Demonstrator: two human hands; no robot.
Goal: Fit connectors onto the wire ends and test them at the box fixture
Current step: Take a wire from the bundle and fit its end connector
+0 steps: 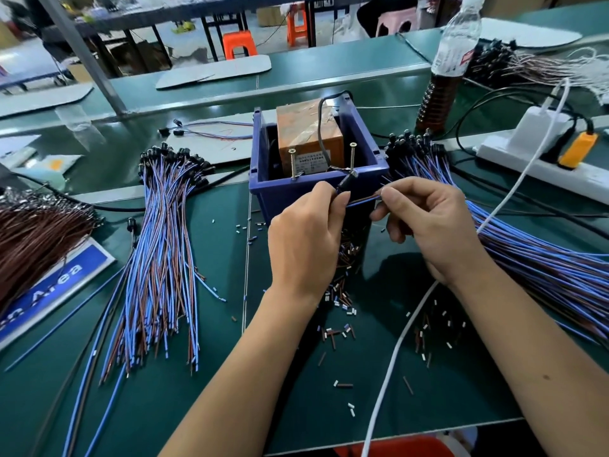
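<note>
Green bench mat [204,407], blue sign [49,291] ("Area" legible), both hands [306,232] pinching one blue-brown wire [362,201] before box fixture [316,192].

Green-topped workbench [204,407] in front, a second green bench [329,69] running behind. Slanting grey metal post [82,57] at upper left. Beyond, orange plastic stools [239,44], a pink stool [397,23], dark-framed tables [227,14] and cardboard boxes [268,16] on a pale floor [263,34].

green bench [184,407] under wire bundles [158,258], box fixture [296,196]
</note>
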